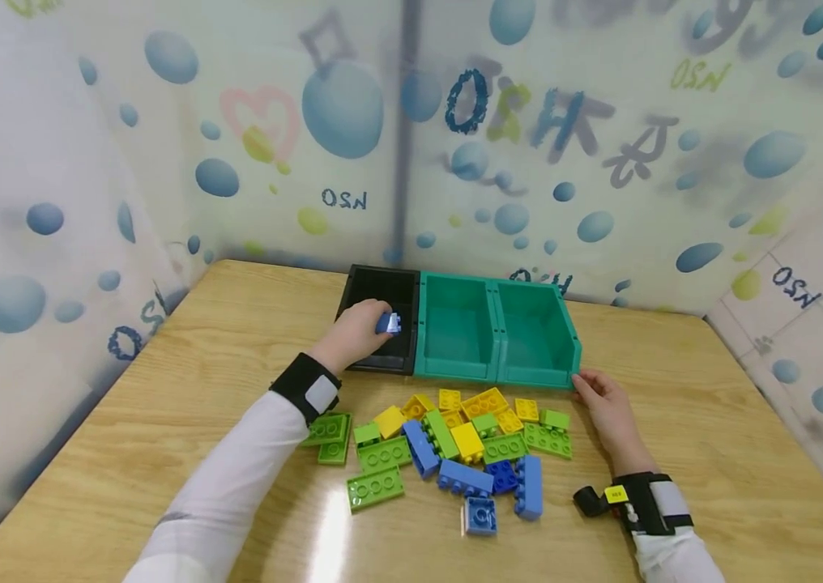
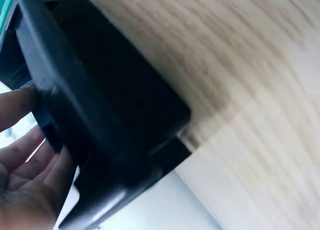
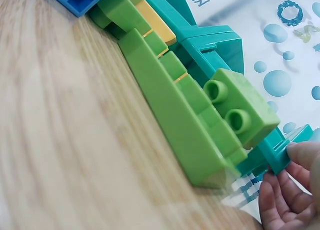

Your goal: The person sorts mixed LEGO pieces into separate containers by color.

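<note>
Over the black bin [image 1: 385, 285] at the back of the table, my left hand [image 1: 353, 334] holds a blue toy brick [image 1: 388, 322]. In the left wrist view the hand [image 2: 32, 182] reaches in past the rim of the black bin [image 2: 95, 99], which hides most of the brick. My right hand [image 1: 610, 411] pinches the front right corner of the right teal bin [image 1: 537, 324]. The right wrist view shows thumb and fingers of that hand [image 3: 290, 195] on the teal corner [image 3: 272, 152], just beyond a small green brick [image 3: 250, 109].
A middle teal bin [image 1: 455, 320] joins the black and right teal bins. In front lie several green bricks [image 1: 375, 488], yellow bricks [image 1: 466, 442] and blue bricks [image 1: 466, 478]. A square blue brick [image 1: 480, 517] lies nearest me. A patterned curtain [image 1: 419, 162] hangs behind the wooden table [image 1: 236, 340].
</note>
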Tool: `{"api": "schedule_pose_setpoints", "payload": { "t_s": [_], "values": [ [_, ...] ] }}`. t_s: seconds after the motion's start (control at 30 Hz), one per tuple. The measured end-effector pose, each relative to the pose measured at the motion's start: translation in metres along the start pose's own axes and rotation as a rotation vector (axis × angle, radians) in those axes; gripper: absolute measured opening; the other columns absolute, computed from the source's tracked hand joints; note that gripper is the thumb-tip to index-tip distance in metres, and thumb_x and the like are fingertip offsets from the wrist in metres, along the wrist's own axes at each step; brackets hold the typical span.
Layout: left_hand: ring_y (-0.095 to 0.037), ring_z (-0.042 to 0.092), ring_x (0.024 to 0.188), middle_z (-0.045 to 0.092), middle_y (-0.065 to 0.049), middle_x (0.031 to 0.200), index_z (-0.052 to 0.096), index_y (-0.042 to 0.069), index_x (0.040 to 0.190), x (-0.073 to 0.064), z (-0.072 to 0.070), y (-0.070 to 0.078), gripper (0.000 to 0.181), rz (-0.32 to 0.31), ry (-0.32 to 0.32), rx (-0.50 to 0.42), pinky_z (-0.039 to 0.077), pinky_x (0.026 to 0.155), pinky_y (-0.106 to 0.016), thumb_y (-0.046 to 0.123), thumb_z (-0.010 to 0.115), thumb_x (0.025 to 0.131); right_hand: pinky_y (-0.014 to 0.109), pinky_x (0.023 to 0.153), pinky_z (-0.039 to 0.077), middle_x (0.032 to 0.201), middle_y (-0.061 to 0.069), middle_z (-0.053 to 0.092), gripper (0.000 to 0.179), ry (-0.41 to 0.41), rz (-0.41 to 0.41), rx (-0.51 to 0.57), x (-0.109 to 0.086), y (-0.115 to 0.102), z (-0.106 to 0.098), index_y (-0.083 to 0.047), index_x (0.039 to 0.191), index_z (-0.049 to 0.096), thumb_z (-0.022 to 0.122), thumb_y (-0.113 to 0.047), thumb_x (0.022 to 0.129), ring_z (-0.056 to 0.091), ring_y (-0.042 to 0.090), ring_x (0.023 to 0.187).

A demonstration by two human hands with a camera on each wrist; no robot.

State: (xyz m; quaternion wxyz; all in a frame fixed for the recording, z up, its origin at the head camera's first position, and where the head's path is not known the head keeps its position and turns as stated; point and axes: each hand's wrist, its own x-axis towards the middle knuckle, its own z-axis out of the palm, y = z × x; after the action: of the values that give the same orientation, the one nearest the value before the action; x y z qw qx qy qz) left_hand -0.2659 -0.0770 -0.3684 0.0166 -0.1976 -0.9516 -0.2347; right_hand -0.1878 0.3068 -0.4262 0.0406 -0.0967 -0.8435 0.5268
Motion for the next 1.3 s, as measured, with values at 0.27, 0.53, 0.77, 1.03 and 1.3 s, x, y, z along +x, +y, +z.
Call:
{"api": "schedule_pose_setpoints", "payload": {
  "t_s": [0.27,0.53,0.77,1.03,1.3],
  "values": [
    [-0.029,0.060,0.105,0.060,-0.018,0.118,0.056,-0.001,0.119,0.006,0.009,-0.004,0.035,-0.016,-0.045,0.030,0.050,0.089,-0.039,0.014,0.066,0.089,0.008,0.075,0.044,0.089,-0.019,0.052,0.043,0.003,-0.005,0.008,0.000,-0.002,0.001,0.008,0.125,0.047,0.046,-0.028,0.100,0.052,-0.009,0.079],
    [-0.028,0.060,0.105,0.061,-0.018,0.117,0.057,-0.002,0.119,0.012,0.014,-0.004,0.034,-0.027,-0.058,0.037,0.049,0.091,-0.039,0.015,0.065,0.090,0.008,0.074,0.043,0.089,-0.017,0.053,0.043,0.001,-0.007,-0.018,0.001,-0.003,0.000,0.007,0.124,0.048,0.045,-0.029,0.101,0.051,-0.007,0.080],
    [-0.027,0.061,0.104,0.062,-0.017,0.116,0.060,-0.002,0.119,0.013,0.019,-0.006,0.034,0.000,-0.089,0.080,0.049,0.091,-0.038,0.014,0.064,0.090,0.008,0.075,0.043,0.092,-0.013,0.054,0.043,-0.013,-0.008,-0.027,0.000,-0.003,0.000,0.007,0.123,0.049,0.045,-0.030,0.101,0.052,-0.006,0.081],
    [-0.029,0.057,0.114,0.060,-0.016,0.124,0.058,0.000,0.124,0.013,0.020,-0.005,0.036,-0.009,-0.149,0.111,0.046,0.095,-0.040,0.016,0.062,0.092,0.008,0.074,0.043,0.091,-0.014,0.054,0.042,-0.009,-0.012,-0.021,0.000,-0.002,0.000,0.007,0.123,0.048,0.045,-0.029,0.101,0.052,-0.006,0.080],
    [-0.030,0.056,0.114,0.056,-0.018,0.128,0.053,0.001,0.130,0.011,0.017,0.000,0.043,-0.037,-0.148,0.117,0.047,0.095,-0.041,0.021,0.061,0.093,0.008,0.075,0.043,0.095,-0.009,0.055,0.044,-0.016,-0.004,-0.031,-0.001,-0.003,0.000,0.007,0.125,0.047,0.044,-0.030,0.101,0.052,-0.007,0.081]
  ]
}}
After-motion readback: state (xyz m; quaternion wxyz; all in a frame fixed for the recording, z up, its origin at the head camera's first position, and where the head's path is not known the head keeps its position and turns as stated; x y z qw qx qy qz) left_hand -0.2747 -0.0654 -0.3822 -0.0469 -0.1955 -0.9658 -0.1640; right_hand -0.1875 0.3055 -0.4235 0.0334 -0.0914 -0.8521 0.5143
